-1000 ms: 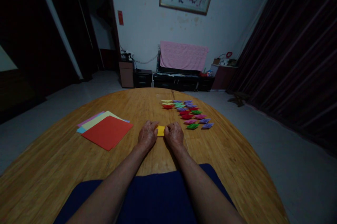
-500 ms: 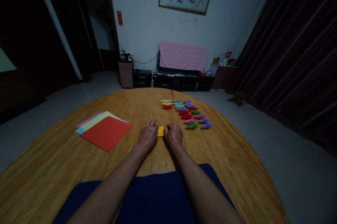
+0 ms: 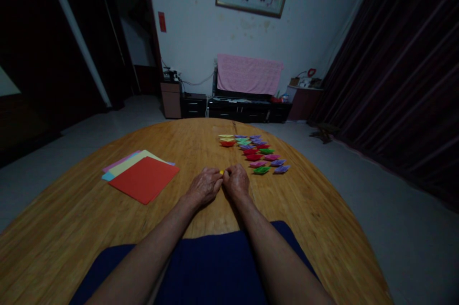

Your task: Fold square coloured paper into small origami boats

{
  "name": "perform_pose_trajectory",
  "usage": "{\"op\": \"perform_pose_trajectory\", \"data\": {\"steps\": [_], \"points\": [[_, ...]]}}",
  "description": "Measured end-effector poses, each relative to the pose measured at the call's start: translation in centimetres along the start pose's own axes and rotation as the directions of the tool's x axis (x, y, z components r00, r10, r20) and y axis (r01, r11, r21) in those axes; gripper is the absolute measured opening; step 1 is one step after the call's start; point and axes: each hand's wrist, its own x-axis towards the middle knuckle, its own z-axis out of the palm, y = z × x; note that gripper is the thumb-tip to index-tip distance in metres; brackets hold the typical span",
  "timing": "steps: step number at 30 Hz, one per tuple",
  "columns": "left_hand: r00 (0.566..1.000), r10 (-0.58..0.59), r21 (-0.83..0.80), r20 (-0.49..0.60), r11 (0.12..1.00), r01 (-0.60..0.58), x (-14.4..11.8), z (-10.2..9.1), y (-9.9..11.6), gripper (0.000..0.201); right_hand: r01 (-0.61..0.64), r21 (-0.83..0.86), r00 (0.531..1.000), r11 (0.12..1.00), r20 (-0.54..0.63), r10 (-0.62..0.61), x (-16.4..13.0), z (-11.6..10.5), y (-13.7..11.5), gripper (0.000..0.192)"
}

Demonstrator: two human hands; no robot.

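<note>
My left hand (image 3: 205, 185) and my right hand (image 3: 236, 181) rest side by side on the round wooden table (image 3: 71, 228), their fingers closed together over a small folded yellow paper (image 3: 222, 172). Only a sliver of the yellow paper shows between the fingertips. To the left lies a stack of flat coloured sheets with a red sheet (image 3: 143, 179) on top. Beyond my right hand, several small folded paper pieces (image 3: 255, 152) in red, green, purple, pink and yellow lie in rows.
A dark blue cloth (image 3: 215, 266) covers the table's near edge under my forearms. Across the room stand a low dark cabinet (image 3: 244, 110) with a pink cloth (image 3: 249, 74) over it, a framed picture on the wall, and dark curtains (image 3: 405, 66) on the right.
My hands have drawn closer together over the yellow paper. It showed as a wide patch between them before, and now only a thin sliver is visible.
</note>
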Motion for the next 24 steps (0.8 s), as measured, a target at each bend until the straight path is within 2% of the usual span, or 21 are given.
{"op": "perform_pose_trajectory", "data": {"steps": [5, 9, 13, 24], "points": [[0.999, -0.025, 0.004, 0.037, 1.0, 0.025, -0.2, -0.3, 0.1, 0.037, 0.042, 0.131, 0.999, 0.991, 0.01, -0.044, 0.5, -1.0, 1.7, 0.025], [0.998, -0.038, 0.004, 0.041, 0.999, 0.038, -0.2, -0.2, -0.1, 0.037, 0.113, 0.204, 0.984, 0.972, 0.114, -0.138, 0.8, -1.6, 3.1, 0.025], [0.998, -0.053, -0.003, 0.025, 0.999, 0.053, -0.1, 0.0, -0.2, 0.037, 0.161, 0.212, 0.962, 0.964, 0.183, -0.201, 0.5, -1.9, 3.2, 0.025], [0.986, -0.169, 0.019, -0.002, 0.985, 0.169, 0.4, 0.9, 0.2, 0.039, 0.087, 0.255, 0.967, 0.963, 0.21, -0.143, -0.2, -3.0, 2.5, 0.023]]}}
